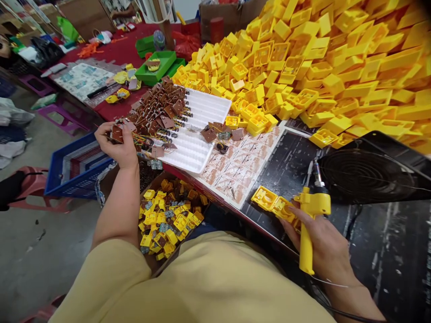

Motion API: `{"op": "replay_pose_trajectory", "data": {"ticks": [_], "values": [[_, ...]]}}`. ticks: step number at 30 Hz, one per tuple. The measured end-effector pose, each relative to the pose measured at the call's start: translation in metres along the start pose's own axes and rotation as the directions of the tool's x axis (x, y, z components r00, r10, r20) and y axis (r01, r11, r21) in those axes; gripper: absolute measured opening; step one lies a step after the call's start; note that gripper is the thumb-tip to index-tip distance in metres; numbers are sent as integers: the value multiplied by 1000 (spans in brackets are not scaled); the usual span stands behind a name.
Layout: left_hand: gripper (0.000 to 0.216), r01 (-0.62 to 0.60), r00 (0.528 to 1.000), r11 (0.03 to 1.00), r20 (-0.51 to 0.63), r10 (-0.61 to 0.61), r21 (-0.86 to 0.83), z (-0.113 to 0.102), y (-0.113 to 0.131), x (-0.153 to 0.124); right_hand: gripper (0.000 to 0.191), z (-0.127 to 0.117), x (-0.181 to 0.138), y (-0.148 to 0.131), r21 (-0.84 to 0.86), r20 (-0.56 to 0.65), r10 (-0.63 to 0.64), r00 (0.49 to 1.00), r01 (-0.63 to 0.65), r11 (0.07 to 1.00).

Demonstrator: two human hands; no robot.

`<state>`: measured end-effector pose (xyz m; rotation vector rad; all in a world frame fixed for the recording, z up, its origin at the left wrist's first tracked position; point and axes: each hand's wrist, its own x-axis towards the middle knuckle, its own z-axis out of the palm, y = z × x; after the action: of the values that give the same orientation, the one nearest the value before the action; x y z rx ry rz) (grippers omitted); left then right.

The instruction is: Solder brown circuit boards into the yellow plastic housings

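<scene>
My left hand [119, 146] is at the left end of a heap of brown circuit boards [158, 110] with wires, its fingers closed on a brown circuit board [116, 133]. The heap covers part of a white ribbed tray [191, 146]. Over the black table part, my right hand [325, 244] grips a yellow soldering gun [306, 242], its metal tip [317, 170] pointing away from me. The same hand also holds open yellow plastic housings [272, 202] between its fingers. Several loose boards [209, 134] lie at the tray's right edge.
A large pile of yellow housings [303, 67] fills the back right. A black fan [367, 166] lies beside the soldering gun. Below the table edge stands a box of yellow assembled pieces [171, 220]; a blue basket [72, 161] is at left. Green trays [156, 67] sit behind.
</scene>
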<state>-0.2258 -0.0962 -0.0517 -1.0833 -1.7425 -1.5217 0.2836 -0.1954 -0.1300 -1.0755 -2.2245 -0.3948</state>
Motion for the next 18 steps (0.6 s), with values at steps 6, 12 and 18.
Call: {"op": "replay_pose_trajectory", "data": {"ticks": [6, 12, 18], "values": [[18, -261, 941, 963, 240, 237, 70, 3, 15, 10, 32, 3, -3, 0, 6, 15, 7, 1000, -8, 1000], [23, -381, 817, 922, 489, 305, 63, 15, 49, 29, 29, -2, 2, -2, 20, 4, 8, 1000, -9, 1000], [24, -317, 730, 946, 621, 287, -64, 87, 121, 38, 30, -4, 2, -3, 30, 42, 29, 999, -30, 999]]}}
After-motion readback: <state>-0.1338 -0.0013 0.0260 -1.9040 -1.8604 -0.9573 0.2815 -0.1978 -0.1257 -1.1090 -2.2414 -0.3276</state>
